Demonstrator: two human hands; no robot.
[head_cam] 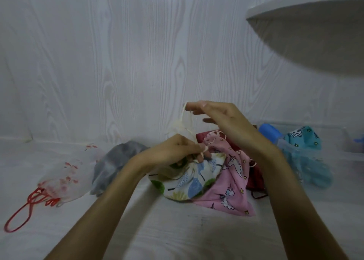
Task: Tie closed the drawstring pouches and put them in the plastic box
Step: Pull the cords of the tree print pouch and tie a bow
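Tying step: left hand [177, 149] pinches the leaf-print pouch [189, 179] neck, right hand [220, 118] pinches its cord [184, 113] toward 12 o'clock; next, knot.

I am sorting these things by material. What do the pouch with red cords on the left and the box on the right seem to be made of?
The pouch with red cords looks like sheer, gauzy fabric, perhaps organza: the white surface shows through it. The box seems to be clear, glossy hard plastic: a teal pouch is visible through its wall.
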